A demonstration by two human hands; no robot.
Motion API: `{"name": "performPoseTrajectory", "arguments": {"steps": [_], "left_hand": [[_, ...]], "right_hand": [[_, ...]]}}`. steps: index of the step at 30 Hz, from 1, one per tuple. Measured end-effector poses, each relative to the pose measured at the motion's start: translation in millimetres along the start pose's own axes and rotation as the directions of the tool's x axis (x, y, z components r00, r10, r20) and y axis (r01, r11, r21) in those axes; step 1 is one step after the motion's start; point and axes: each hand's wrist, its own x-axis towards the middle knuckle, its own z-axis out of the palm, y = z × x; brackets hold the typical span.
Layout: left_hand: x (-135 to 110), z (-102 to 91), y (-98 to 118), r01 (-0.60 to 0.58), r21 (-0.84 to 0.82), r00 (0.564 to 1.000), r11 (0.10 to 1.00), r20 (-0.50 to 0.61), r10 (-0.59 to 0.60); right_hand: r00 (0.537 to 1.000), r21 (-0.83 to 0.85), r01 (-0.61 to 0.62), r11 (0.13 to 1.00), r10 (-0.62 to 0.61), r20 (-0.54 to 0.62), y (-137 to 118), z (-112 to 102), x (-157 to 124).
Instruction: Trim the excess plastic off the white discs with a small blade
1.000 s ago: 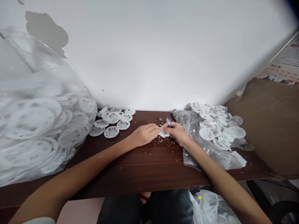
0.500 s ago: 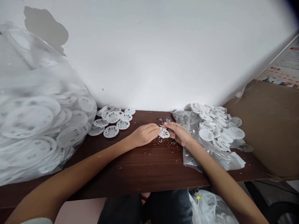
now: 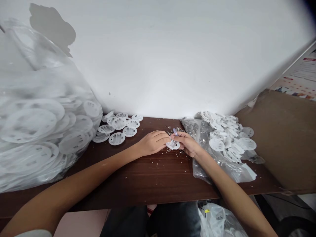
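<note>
Over the brown table, my left hand is closed on the left edge of a white slotted plastic disc. My right hand pinches a small tool with a translucent purplish handle; the handle sticks up above the fingers, and its working end is hidden at the disc. The right fingers are close against the disc's right side. Tiny plastic shavings lie scattered beneath and around both hands.
Several similar discs lie loosely behind my left forearm. A large clear bag full of discs stands at left. More white pieces are heaped on a plastic sheet at right, near a cardboard box. A white wall rises behind.
The disc has turned in my fingers and sits slightly lower. My right hand has shifted a little, and more of the tool's handle shows. The view has moved slightly.
</note>
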Motion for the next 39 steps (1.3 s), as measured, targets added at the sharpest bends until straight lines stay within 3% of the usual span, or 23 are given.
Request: {"name": "performPoseTrajectory", "arguments": {"steps": [5, 13, 22, 28, 31, 33, 34, 36, 37, 39], "left_hand": [[1.1, -1.0, -1.8, 0.183, -0.013, 0.982, 0.983, 0.049, -0.183], [-2.7, 1.9, -1.9, 0.156, 0.035, 0.987, 0.987, 0.036, -0.158], [-4.7, 4.5, -6.7, 0.071, -0.016, 0.995, 0.997, 0.077, -0.07], [-6.3, 4.9, -7.0, 0.108, -0.053, 0.99, 0.993, 0.092, -0.103], [-4.8, 1.7, -2.9, 0.21, -0.129, 0.975, 0.969, 0.104, -0.198], [-1.9, -0.1, 0.3, 0.383, -0.227, 0.923, 0.895, 0.065, -0.379], [0.0, -0.4, 1.4, 0.491, -0.301, 0.863, 0.817, 0.043, -0.503], [3.9, 0.7, 2.0, 0.657, -0.503, 0.673, 0.562, 0.056, -0.737], [5.5, 2.1, 1.3, 0.685, -0.608, 0.572, 0.401, 0.108, -0.813], [7.2, 5.7, -1.7, 0.644, -0.759, 0.433, 0.099, 0.255, -0.864]], "right_hand": [[0.998, 0.013, -0.054, 0.998, 0.054, -0.037, 0.8, 4.5, -0.2], [0.999, 0.102, -0.037, 0.994, 0.039, -0.013, 6.6, 6.2, 0.9], [0.995, 0.079, 0.031, 0.996, -0.024, -0.097, 12.0, 11.8, 1.8], [0.995, 0.088, 0.01, 0.996, -0.001, -0.103, 12.4, 13.6, 2.8], [0.996, 0.075, 0.013, 0.997, -0.006, -0.088, 9.3, 12.6, 1.4], [0.996, 0.015, 0.051, 0.999, -0.05, -0.078, 5.4, 11.5, -1.1], [0.993, -0.049, 0.082, 0.995, -0.086, -0.079, 3.2, 10.9, -2.7], [0.973, -0.262, 0.176, 0.949, -0.207, -0.098, -1.1, 9.9, -6.0], [0.95, -0.399, 0.231, 0.887, -0.294, -0.102, -2.6, 9.5, -7.4], [0.88, -0.652, 0.321, 0.687, -0.471, -0.064, -3.5, 8.7, -8.9]]}}
